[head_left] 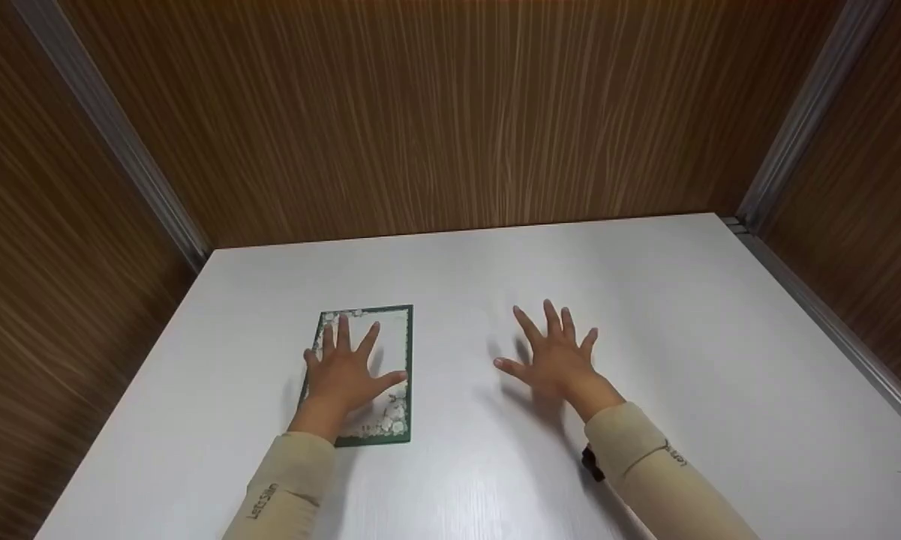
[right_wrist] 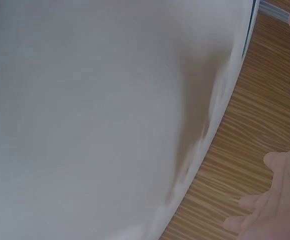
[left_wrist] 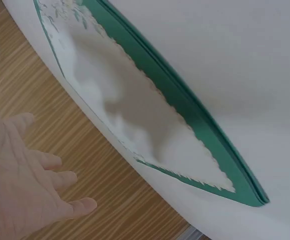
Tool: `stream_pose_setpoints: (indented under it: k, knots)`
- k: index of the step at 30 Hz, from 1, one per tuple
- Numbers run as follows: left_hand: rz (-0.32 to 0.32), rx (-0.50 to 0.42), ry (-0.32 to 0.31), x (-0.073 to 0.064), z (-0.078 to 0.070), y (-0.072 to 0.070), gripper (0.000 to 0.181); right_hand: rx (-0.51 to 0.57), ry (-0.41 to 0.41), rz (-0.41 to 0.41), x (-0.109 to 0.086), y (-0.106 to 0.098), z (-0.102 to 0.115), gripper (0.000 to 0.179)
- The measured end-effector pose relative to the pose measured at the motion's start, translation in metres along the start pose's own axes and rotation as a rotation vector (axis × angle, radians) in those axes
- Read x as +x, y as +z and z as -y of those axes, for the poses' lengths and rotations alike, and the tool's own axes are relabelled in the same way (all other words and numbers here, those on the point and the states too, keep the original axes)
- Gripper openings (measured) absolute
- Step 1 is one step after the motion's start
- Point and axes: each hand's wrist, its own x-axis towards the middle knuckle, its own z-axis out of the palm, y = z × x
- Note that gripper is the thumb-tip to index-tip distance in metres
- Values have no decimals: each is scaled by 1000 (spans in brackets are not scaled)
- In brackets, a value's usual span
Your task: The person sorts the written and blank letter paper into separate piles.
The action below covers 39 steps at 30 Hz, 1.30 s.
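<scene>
A rectangular sheet of paper (head_left: 394,341) with a green border and pale flower print lies flat on the white table. Along its edge in the left wrist view, the paper (left_wrist: 180,155) shows more than one thin layer. My left hand (head_left: 343,375) hovers palm down over it, fingers spread, its shadow falling on the print. A gap between the left hand (left_wrist: 20,185) and the paper shows from the side. To the right, my right hand (head_left: 559,365) is held above bare tabletop, fingers spread and holding nothing. The right wrist view has this hand (right_wrist: 280,195) at its right edge.
The white table (head_left: 465,277) runs back to a brown wood-grain wall (head_left: 450,120). Similar side panels with grey metal posts (head_left: 120,135) stand left and right. A small dark object (head_left: 592,463) sits under the right sleeve cuff.
</scene>
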Motion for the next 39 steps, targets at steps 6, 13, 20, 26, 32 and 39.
stream_pose_setpoints:
  k: [6,13,20,26,32,39]
  knots:
    - [6,-20,-28,-4,12,-1,95,4,-10,21,0,3,12,90]
    - [39,-45,-60,-9,31,-4,95,9,-29,38,1,6,25,89]
    - [63,-59,-81,-12,49,-12,97,7,-39,51,4,9,38,91]
    - [79,-78,-101,-15,62,-16,97,27,-54,62,6,13,49,91]
    - [94,-85,-128,-17,74,-18,98,32,-60,71,6,17,59,90]
    - [119,-113,-144,-22,84,-20,101,55,-64,87,6,19,71,91]
